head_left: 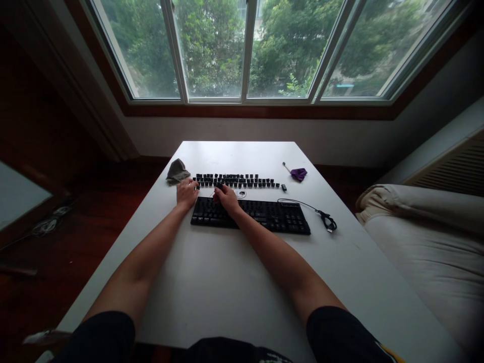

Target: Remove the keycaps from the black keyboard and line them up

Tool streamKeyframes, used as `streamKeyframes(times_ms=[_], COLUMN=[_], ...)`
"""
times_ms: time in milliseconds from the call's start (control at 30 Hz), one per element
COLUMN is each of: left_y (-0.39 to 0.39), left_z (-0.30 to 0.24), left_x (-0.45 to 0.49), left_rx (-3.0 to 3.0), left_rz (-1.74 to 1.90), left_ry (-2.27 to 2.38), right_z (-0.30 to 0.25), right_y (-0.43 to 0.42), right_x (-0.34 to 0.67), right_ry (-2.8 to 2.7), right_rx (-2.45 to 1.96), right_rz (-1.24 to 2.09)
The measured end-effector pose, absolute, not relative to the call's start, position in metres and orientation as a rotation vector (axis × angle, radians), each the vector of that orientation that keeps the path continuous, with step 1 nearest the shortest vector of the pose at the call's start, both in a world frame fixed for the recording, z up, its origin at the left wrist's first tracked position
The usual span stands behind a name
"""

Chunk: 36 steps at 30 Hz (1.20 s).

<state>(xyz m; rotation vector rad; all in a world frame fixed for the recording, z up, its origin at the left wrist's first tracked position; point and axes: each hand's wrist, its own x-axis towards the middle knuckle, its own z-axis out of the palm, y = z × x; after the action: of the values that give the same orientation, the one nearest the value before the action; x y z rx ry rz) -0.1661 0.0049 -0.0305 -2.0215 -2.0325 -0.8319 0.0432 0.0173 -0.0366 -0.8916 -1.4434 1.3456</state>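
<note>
A black keyboard [264,214] lies across the middle of a white table [212,282]. Just behind it stand rows of loose black keycaps [242,180]. At the left end of these rows is my left hand [186,192], its fingers curled down at a keycap; whether they grip it is hard to see. My right hand [227,198] hovers over the keyboard's upper left part, thumb and fingers pinched on a small black piece [219,186] that looks like a keycap. Part of the keyboard is hidden under this hand.
A grey cloth [177,171] lies behind my left hand. On the right are a purple cloth [298,174], a thin brush-like stick [286,166], a small black block [284,187] and a coiled cable [327,221]. A pale sofa [419,227] stands beside the table.
</note>
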Motion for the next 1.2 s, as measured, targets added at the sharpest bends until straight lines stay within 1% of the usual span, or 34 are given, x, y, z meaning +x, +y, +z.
streamKeyframes(times_ms=[400, 967, 1100, 1200], left_y=[0.005, 0.000, -0.007, -0.017], left_z=[-0.036, -0.033, -0.030, -0.028], left_x=[-0.166, -0.162, -0.160, -0.156], left_rx=[-1.980, -1.976, -1.969, -1.975], left_rz=[-0.917, -0.858, -0.972, -1.121], left_ry=[-2.047, -2.020, -1.998, -1.962], right_z=[-0.035, -0.031, -0.022, -0.011], right_y=[0.016, 0.014, 0.010, 0.006], right_x=[0.043, 0.044, 0.045, 0.049], right_ry=[-1.481, -1.463, -1.491, -1.663], right_rx=[-0.900, -0.897, -0.896, -0.916], right_rz=[1.333, 1.364, 1.335, 1.158])
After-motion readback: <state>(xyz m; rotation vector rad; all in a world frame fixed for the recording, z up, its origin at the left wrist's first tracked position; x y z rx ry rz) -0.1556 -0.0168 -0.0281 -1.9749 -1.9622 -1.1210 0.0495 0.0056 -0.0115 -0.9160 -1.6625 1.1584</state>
